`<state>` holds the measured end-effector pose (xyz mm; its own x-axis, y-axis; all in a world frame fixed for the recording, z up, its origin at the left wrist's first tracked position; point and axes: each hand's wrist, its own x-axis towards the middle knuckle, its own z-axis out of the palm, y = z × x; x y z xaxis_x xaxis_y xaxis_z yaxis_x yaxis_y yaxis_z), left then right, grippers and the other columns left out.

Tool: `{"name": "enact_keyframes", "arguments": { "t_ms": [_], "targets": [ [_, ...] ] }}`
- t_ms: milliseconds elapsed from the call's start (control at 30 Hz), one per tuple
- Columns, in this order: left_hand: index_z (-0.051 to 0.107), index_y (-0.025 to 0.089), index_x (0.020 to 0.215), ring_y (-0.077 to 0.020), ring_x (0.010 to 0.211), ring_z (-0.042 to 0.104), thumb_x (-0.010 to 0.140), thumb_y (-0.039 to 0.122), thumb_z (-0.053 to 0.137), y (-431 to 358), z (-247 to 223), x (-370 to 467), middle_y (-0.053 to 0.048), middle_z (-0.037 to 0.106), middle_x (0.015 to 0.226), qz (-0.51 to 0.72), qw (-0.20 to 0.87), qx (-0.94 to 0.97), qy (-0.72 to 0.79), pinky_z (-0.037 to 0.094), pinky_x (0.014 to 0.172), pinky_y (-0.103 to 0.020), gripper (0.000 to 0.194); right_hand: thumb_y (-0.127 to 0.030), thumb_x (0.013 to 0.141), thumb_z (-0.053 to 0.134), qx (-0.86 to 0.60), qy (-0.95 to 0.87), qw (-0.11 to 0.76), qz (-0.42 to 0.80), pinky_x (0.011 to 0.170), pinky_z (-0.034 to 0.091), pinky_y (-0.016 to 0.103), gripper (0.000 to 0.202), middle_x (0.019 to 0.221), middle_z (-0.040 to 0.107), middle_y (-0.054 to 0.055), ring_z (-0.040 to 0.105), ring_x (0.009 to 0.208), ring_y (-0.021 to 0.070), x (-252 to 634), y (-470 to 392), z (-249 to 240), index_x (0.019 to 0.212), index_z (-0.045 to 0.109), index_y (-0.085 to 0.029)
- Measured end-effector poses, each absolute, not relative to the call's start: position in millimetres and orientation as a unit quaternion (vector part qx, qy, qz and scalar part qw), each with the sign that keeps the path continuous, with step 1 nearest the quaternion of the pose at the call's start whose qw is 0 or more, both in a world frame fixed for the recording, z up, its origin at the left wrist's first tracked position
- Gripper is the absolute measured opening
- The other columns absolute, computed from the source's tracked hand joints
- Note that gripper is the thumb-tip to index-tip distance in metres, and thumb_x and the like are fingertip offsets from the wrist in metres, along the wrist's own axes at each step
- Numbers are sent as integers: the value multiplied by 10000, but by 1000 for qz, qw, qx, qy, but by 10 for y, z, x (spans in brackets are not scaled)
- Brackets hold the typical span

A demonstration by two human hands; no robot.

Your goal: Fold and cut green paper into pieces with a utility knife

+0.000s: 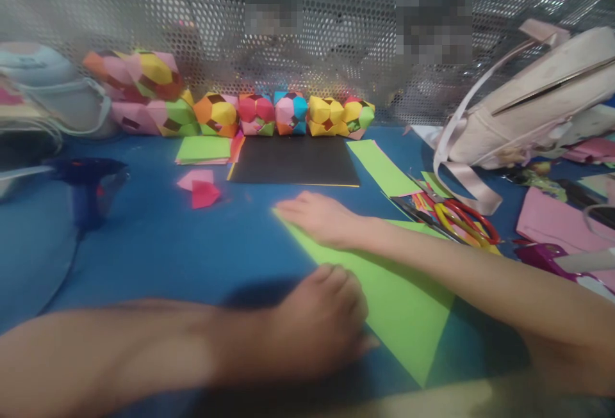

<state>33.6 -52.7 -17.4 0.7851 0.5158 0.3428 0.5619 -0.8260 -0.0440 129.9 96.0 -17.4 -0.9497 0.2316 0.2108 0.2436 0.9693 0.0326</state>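
Observation:
A green sheet of paper [398, 296] lies on the blue table in front of me, one long edge running diagonally. My right hand [319, 216] rests on the sheet's far left corner, palm down with its fingers stretched out flat. Nearer to me, my left hand [327, 315] is curled into a fist at the diagonal edge, its thumb pointing right. The left hand is blurred, and whatever its fingers may hold is hidden. My right forearm crosses over the sheet.
Behind the hands lies a black board [294, 160], with folded paper balls [218, 115] behind it. Scissors [461, 216] and paper strips lie right, near a pale bag [533, 98]. A blue glue gun [86, 191] stands left; pink pieces [204, 192] lie near it.

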Motion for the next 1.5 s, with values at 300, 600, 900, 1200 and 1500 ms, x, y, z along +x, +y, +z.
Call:
{"name": "enact_keyframes", "arguments": {
  "t_ms": [300, 600, 900, 1200, 1500],
  "targets": [
    [620, 120, 863, -253, 828, 579, 948, 482, 458, -521, -159, 344, -146, 654, 906, -157, 67, -942, -289, 472, 755, -410, 406, -68, 935, 367, -140, -985, 91, -45, 765, 483, 400, 412, 1290, 613, 130, 519, 986, 257, 1203, 924, -99, 1295, 563, -111],
    [625, 126, 873, -257, 823, 562, 937, 479, 480, -509, -145, 347, -136, 646, 913, -138, 59, -944, -293, 462, 730, -398, 387, -103, 942, 379, -168, -978, 80, -92, 713, 426, 393, 325, 1180, 639, 120, 516, 902, 250, 1119, 855, -79, 1177, 603, -126],
    [615, 121, 897, -259, 852, 559, 951, 421, 471, -507, -118, 322, -132, 617, 909, -138, 30, -945, -295, 466, 757, -407, 337, -111, 954, 398, -196, -971, 97, -94, 769, 402, 390, 389, 1285, 603, 129, 515, 1022, 271, 1267, 854, -153, 1308, 551, -167],
    [624, 122, 887, -257, 825, 565, 942, 432, 485, -491, -93, 338, -132, 626, 896, -129, 35, -946, -294, 477, 732, -400, 344, -110, 950, 403, -249, -957, 94, -113, 853, 400, 407, 397, 1342, 589, 127, 539, 1104, 280, 1624, 859, -172, 1304, 575, -164],
    [608, 131, 872, -252, 828, 558, 953, 425, 460, -498, -88, 319, -118, 611, 888, -136, 38, -946, -291, 475, 734, -394, 339, -88, 932, 422, -311, -939, 85, -122, 881, 378, 405, 410, 1347, 588, 146, 545, 1133, 286, 1979, 843, -171, 1303, 587, -144]
  ]
}}
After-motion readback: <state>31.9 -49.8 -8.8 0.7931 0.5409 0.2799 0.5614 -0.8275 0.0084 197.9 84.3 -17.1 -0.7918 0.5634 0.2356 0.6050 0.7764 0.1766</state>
